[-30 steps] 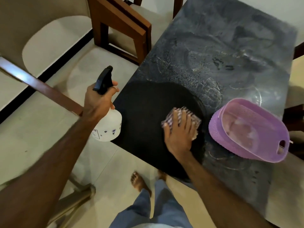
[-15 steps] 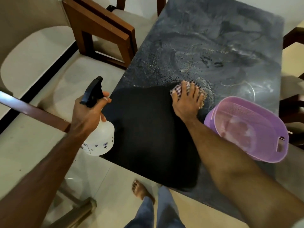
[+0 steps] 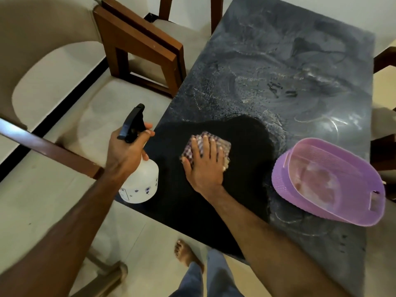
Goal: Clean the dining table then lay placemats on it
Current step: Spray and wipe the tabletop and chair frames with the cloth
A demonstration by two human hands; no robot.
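Observation:
The dark dining table [image 3: 300, 67] is dusty and smeared across its far part, with a wiped black patch near me. My right hand [image 3: 203, 166] presses flat, fingers straight, on a folded checked cloth [image 3: 222, 144] inside that black patch. My left hand [image 3: 126, 148] grips a white spray bottle [image 3: 141, 183] by its black trigger head, held at the table's left edge. No placemats are in view.
A purple plastic basket [image 3: 282, 179] lies tilted on the table, right of the cloth. A wooden chair [image 3: 137, 41] stands at the table's left side, and another chair rail [image 3: 49, 148] runs near my left arm. Chair parts [image 3: 383, 58] show at the right edge. My bare foot [image 3: 186, 254] stands below.
My right hand slid the cloth up toward the smeared area, then back left and nearer to me. The wiped black patch grew. The bottle stayed in my left hand.

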